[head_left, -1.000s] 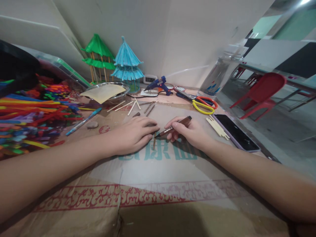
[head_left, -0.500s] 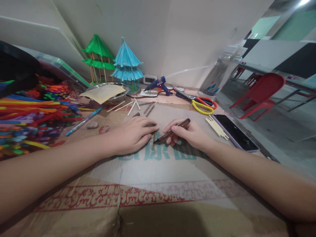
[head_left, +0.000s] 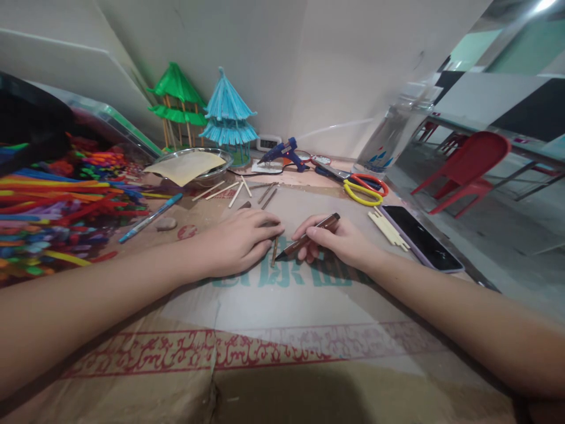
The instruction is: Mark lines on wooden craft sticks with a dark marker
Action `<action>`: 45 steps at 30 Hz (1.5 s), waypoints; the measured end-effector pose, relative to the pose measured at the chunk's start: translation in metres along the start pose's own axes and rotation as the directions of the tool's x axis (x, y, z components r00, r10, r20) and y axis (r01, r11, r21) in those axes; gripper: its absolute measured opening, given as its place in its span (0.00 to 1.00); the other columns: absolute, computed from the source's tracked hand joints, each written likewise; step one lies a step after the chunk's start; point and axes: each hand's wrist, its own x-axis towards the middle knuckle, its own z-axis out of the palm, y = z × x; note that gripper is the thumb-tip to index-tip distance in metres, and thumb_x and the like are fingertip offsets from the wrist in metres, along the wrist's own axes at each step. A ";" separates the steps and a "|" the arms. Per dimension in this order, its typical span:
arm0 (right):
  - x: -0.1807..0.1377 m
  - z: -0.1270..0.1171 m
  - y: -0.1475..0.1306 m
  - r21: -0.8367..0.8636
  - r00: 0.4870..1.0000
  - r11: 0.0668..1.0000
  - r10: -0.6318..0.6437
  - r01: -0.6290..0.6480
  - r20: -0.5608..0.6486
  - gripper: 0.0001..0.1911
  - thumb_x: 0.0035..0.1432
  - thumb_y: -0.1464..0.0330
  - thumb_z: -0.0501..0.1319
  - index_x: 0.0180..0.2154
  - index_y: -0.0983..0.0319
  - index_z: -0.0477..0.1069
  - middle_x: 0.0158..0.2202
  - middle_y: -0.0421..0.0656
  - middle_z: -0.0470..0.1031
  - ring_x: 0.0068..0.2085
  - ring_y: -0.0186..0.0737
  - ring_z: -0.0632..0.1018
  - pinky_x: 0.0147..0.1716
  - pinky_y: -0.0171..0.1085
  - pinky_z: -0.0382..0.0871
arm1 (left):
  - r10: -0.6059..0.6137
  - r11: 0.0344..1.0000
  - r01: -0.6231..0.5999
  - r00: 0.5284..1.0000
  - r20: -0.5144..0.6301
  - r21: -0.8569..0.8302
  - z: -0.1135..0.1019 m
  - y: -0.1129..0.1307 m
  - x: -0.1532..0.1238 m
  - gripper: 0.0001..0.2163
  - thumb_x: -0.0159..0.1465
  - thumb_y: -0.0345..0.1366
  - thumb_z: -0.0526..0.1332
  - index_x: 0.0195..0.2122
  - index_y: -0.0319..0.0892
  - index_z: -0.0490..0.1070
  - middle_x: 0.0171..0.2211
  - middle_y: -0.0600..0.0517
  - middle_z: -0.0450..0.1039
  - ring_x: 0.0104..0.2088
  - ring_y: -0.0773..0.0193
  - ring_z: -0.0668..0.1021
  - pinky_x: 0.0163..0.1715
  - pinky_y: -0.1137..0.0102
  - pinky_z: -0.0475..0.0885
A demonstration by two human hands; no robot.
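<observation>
My left hand lies on the board with its fingers together, holding down a thin brown-coloured stick under the fingertips. The stick's near end sticks out towards me. In my right hand is a brown marker, uncapped and gripped between thumb and fingers. Its dark tip touches or is just beside the stick near that end. Beyond my left hand lie a few darker sticks and several pale sticks. More pale sticks are lined up right of my right hand.
Colourful pipe cleaners crowd the left side, near a blue pen. Behind stand a green model pavilion, a blue one, a metal dish and a glue gun. Scissors and a phone lie right.
Both hands stay almost in place. The marker's tip has shifted very slightly towards me along the stick.
</observation>
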 end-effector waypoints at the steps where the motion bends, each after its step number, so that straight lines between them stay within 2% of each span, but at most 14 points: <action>1: 0.000 0.000 0.000 0.004 1.000 1.000 -0.002 0.002 0.001 0.17 0.64 0.56 0.60 0.39 0.65 0.75 0.26 0.44 0.81 0.24 0.33 0.76 0.24 0.33 0.67 | 0.001 1.000 -0.001 1.000 -0.002 0.001 0.000 0.000 0.000 0.19 0.72 0.37 0.48 0.59 0.41 0.71 0.58 0.43 0.69 0.58 0.51 0.70 0.60 0.51 0.64; 7: 0.000 0.001 -0.001 0.009 0.999 1.000 0.014 -0.014 -0.040 0.17 0.63 0.56 0.60 0.39 0.64 0.75 0.27 0.44 0.81 0.24 0.33 0.77 0.23 0.33 0.67 | 0.001 1.000 -0.001 1.000 -0.006 -0.012 0.000 0.000 0.000 0.19 0.72 0.37 0.48 0.59 0.42 0.70 0.58 0.43 0.70 0.57 0.52 0.71 0.59 0.52 0.65; 13: 0.000 -0.001 0.001 0.013 0.998 1.000 -0.022 0.022 0.052 0.17 0.64 0.57 0.60 0.39 0.65 0.76 0.28 0.45 0.81 0.25 0.33 0.77 0.25 0.32 0.68 | -0.001 1.000 0.001 1.000 0.003 -0.002 -0.001 0.000 0.000 0.20 0.72 0.37 0.47 0.59 0.41 0.71 0.58 0.43 0.70 0.58 0.51 0.71 0.60 0.51 0.64; 18: 0.000 -0.002 0.003 0.020 0.999 1.000 -0.022 0.021 0.042 0.17 0.64 0.57 0.59 0.40 0.65 0.75 0.28 0.45 0.82 0.25 0.33 0.77 0.25 0.33 0.69 | 0.000 1.000 0.000 1.000 0.007 0.002 -0.001 0.001 0.000 0.19 0.72 0.37 0.47 0.56 0.42 0.72 0.58 0.43 0.70 0.57 0.51 0.71 0.59 0.51 0.64; 23: 0.002 0.003 0.001 -0.007 0.994 1.000 -0.005 0.004 -0.114 0.16 0.63 0.57 0.60 0.39 0.64 0.75 0.27 0.43 0.80 0.25 0.34 0.77 0.27 0.34 0.71 | -0.103 0.994 0.104 0.995 -0.018 0.041 0.002 0.001 0.000 0.21 0.72 0.41 0.48 0.61 0.38 0.65 0.60 0.40 0.68 0.59 0.48 0.70 0.59 0.50 0.64; 25: 0.003 0.004 0.000 0.015 0.978 1.000 0.013 -0.011 -0.209 0.14 0.63 0.58 0.60 0.38 0.63 0.75 0.26 0.42 0.79 0.25 0.34 0.76 0.27 0.34 0.71 | -0.160 0.986 0.163 0.985 -0.062 0.037 0.002 0.001 0.000 0.24 0.71 0.44 0.50 0.64 0.36 0.59 0.62 0.37 0.65 0.60 0.47 0.68 0.59 0.50 0.65; 27: 0.004 0.004 -0.001 0.044 0.951 0.999 0.028 -0.015 -0.307 0.14 0.63 0.59 0.60 0.38 0.63 0.74 0.26 0.42 0.78 0.24 0.33 0.75 0.27 0.33 0.72 | -0.185 0.981 0.190 0.973 -0.137 0.031 -0.001 0.002 -0.001 0.21 0.71 0.43 0.51 0.61 0.36 0.61 0.58 0.38 0.67 0.57 0.49 0.71 0.55 0.54 0.67; 29: 0.006 0.002 0.000 0.057 0.921 0.998 0.014 0.009 -0.389 0.14 0.63 0.59 0.59 0.39 0.63 0.75 0.26 0.41 0.77 0.24 0.32 0.75 0.27 0.33 0.72 | -0.119 0.991 0.129 0.974 -0.191 0.043 -0.006 0.006 -0.002 0.14 0.70 0.40 0.52 0.49 0.39 0.70 0.47 0.42 0.74 0.47 0.54 0.75 0.47 0.60 0.69; 31: 0.007 -0.001 0.002 0.059 0.900 0.997 -0.017 0.047 -0.435 0.15 0.64 0.59 0.59 0.39 0.64 0.75 0.26 0.41 0.77 0.24 0.32 0.75 0.27 0.33 0.71 | 0.061 0.996 -0.051 0.986 -0.153 0.071 -0.011 0.011 -0.004 0.12 0.70 0.39 0.52 0.37 0.41 0.72 0.34 0.48 0.73 0.37 0.58 0.74 0.40 0.63 0.68; 32: 0.007 -0.002 0.003 0.060 0.896 0.997 -0.024 0.056 -0.443 0.15 0.64 0.59 0.58 0.40 0.64 0.75 0.26 0.41 0.76 0.24 0.32 0.75 0.26 0.32 0.71 | 0.150 0.987 -0.143 0.982 -0.111 0.070 -0.011 0.013 -0.004 0.12 0.70 0.39 0.52 0.35 0.42 0.73 0.31 0.49 0.72 0.35 0.59 0.74 0.39 0.63 0.67; 34: 0.007 -0.004 0.004 0.063 0.899 0.996 -0.023 0.056 -0.438 0.15 0.65 0.59 0.58 0.40 0.64 0.75 0.26 0.41 0.76 0.24 0.32 0.75 0.26 0.32 0.70 | 0.211 0.976 -0.208 0.976 -0.057 0.060 -0.010 0.015 -0.004 0.13 0.71 0.39 0.52 0.38 0.43 0.75 0.32 0.49 0.73 0.36 0.59 0.73 0.40 0.62 0.66; 39: 0.007 -0.001 0.002 0.018 0.912 1.000 -0.011 0.020 -0.411 0.15 0.64 0.59 0.59 0.40 0.64 0.74 0.27 0.41 0.76 0.25 0.32 0.74 0.27 0.33 0.70 | -0.056 0.994 0.062 0.996 -0.072 0.092 -0.003 0.005 0.000 0.16 0.71 0.40 0.51 0.51 0.41 0.75 0.44 0.44 0.73 0.45 0.54 0.74 0.48 0.58 0.68; 42: 0.007 0.000 0.000 0.015 0.912 1.000 -0.008 0.015 -0.410 0.16 0.64 0.58 0.59 0.41 0.65 0.74 0.27 0.42 0.76 0.25 0.33 0.74 0.28 0.34 0.70 | -0.191 0.970 0.202 0.977 -0.095 0.132 -0.002 -0.005 0.003 0.19 0.71 0.41 0.51 0.58 0.38 0.69 0.51 0.41 0.71 0.52 0.49 0.72 0.53 0.53 0.68; 45: 0.007 0.000 0.000 0.017 0.912 1.000 -0.004 0.012 -0.410 0.16 0.64 0.58 0.59 0.41 0.65 0.74 0.27 0.42 0.76 0.25 0.33 0.75 0.28 0.34 0.70 | -0.261 0.939 0.301 0.939 -0.224 0.169 -0.003 -0.017 0.004 0.22 0.71 0.39 0.51 0.64 0.39 0.61 0.57 0.40 0.68 0.56 0.47 0.70 0.55 0.52 0.67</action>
